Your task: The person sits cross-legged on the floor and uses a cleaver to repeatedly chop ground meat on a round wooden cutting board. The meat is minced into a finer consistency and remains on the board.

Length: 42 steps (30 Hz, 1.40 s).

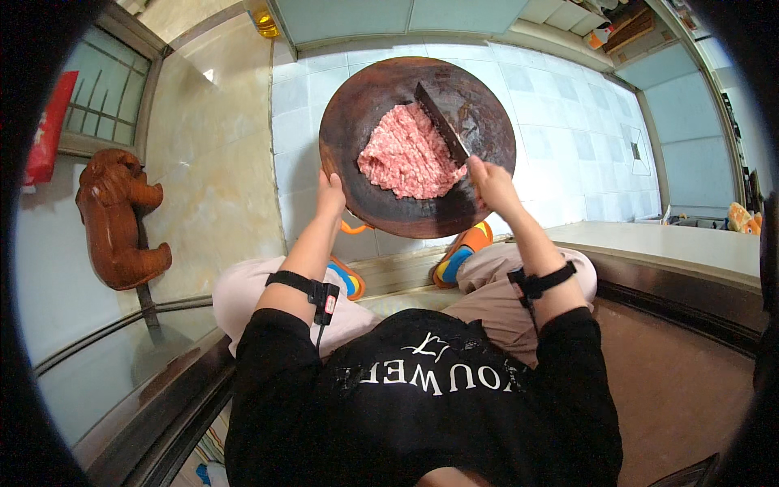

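Note:
A round dark wooden chopping block stands in front of me, above the tiled floor. On it lies a flattened heap of pink minced meat. The handle of a cleaver is in my right hand, at the block's right near edge. Its dark blade runs away from me along the right side of the meat, and its lower end touches the mince. With closed fingers, my left hand grips the block's left near rim; the fingertips are partly hidden against its side.
To the left lies a carved brown wooden animal figure, with a red bag beyond it. A bottle of yellow liquid stands far back. A pale counter is at the right. My feet in orange slippers are close under the block.

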Each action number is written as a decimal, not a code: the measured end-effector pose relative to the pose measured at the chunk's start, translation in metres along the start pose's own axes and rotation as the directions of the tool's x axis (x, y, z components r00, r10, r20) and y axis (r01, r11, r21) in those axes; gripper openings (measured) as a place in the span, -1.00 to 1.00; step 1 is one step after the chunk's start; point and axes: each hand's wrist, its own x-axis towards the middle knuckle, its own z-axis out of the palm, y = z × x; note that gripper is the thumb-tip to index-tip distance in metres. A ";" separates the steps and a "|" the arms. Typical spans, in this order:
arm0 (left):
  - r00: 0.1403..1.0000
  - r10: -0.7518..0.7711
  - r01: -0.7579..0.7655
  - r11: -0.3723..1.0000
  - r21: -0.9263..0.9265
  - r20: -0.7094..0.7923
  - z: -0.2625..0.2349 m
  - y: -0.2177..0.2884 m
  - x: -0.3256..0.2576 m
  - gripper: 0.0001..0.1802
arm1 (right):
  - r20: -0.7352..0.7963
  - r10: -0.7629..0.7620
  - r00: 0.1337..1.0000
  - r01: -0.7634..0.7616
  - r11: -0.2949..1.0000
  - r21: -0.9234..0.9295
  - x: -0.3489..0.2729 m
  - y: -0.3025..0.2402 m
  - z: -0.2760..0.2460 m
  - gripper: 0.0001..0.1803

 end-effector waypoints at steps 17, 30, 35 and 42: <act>0.998 -0.063 0.063 0.998 0.010 -0.028 0.006 0.020 -0.017 -0.53 | 0.050 -0.005 0.999 0.008 0.998 -0.066 -0.009 0.002 0.003 -0.47; 1.000 -0.023 0.023 1.000 -0.020 0.003 0.001 0.007 -0.007 -0.54 | -0.063 -0.002 0.998 0.008 0.996 0.090 -0.006 0.009 -0.003 -0.48; 0.999 -0.031 0.032 0.999 0.031 -0.043 0.005 0.008 -0.010 -0.54 | 0.026 0.019 0.999 -0.019 1.000 -0.007 0.005 0.005 -0.005 -0.43; 0.996 -0.092 0.092 0.994 -0.052 0.005 0.001 0.016 -0.013 -0.52 | -0.011 0.007 1.000 -0.003 0.953 0.301 -0.001 0.014 -0.006 -0.47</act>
